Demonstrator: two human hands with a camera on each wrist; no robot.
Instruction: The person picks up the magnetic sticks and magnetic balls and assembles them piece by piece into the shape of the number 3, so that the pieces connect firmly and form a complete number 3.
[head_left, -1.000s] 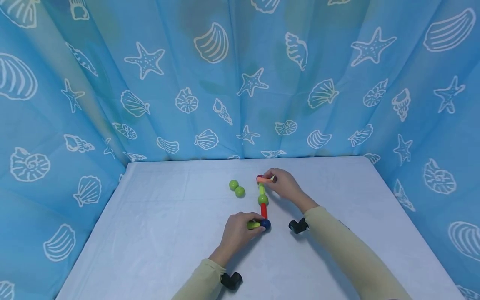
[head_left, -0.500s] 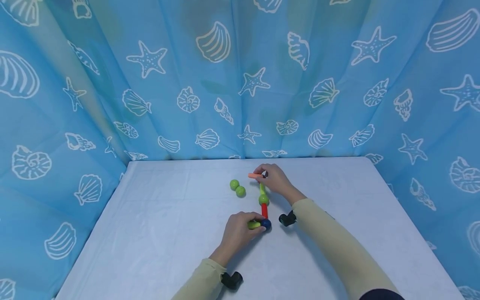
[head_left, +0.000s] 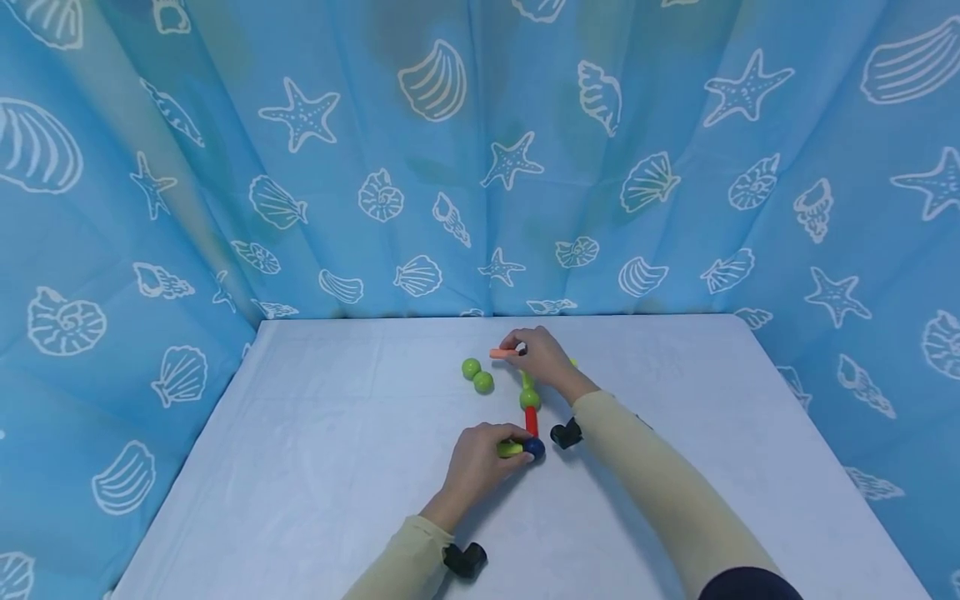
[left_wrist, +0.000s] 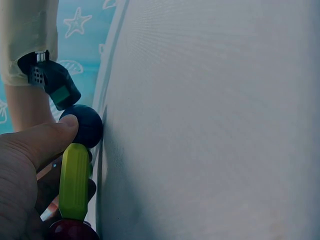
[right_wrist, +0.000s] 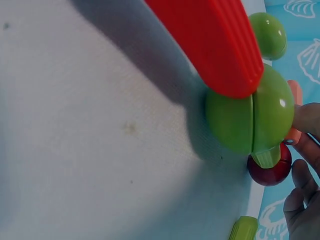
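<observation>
My left hand pinches a dark blue ball at the near end of a ball-and-rod chain. In the left wrist view the thumb presses that ball, and a yellow-green rod runs from it to a dark red ball. A red rod leads away from the blue ball to a green ball. Past it, a short yellow-green rod meets another dark red ball. Above this far end my right hand grips an orange rod, partly hidden by the fingers.
Two loose green balls lie left of the chain. Another yellow-green rod lies on the white table, mostly behind the right hand in the head view. A blue shell-print curtain surrounds the table.
My right hand has moved left with the orange rod, whose end now points left beyond the chain's far end. The left hand stays on the blue ball.
</observation>
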